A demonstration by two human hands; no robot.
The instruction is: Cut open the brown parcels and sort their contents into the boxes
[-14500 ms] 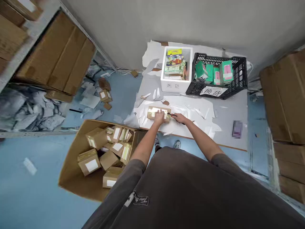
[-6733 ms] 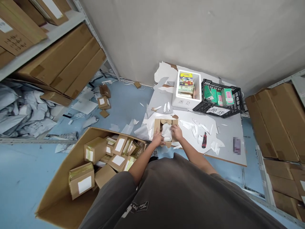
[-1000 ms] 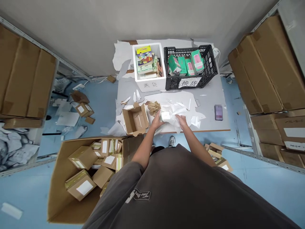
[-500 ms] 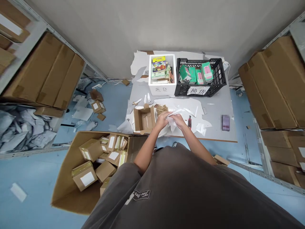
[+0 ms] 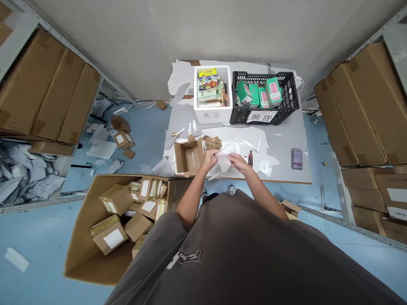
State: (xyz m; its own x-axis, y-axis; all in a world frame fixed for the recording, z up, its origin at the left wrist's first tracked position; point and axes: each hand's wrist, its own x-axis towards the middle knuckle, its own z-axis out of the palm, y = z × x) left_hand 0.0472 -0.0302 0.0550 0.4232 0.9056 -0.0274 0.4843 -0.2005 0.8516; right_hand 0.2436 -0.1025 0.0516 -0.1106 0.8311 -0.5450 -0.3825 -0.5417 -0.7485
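Between my hands, above the front of the table, is a crumpled piece of white wrapping paper (image 5: 225,163). My left hand (image 5: 210,159) pinches its left side, and my right hand (image 5: 238,162) grips its right side. Whether anything lies inside the paper cannot be made out. An open cardboard box (image 5: 188,156) stands left of my left hand, its inside facing up. Just behind that hand sits a clump of brown crumpled packing paper (image 5: 213,142). A red and black utility knife (image 5: 250,159) lies right of my right hand.
A white foam box (image 5: 212,114) of small packages and a black crate (image 5: 263,115) of green boxes stand at the back of the table (image 5: 286,144). A phone-like purple object (image 5: 296,159) lies right. A large carton (image 5: 79,237) of parcels is at my left; shelves flank both sides.
My hands have moved slightly apart, and the white paper hangs more spread between them. The whole view has shifted a little as my head moved.
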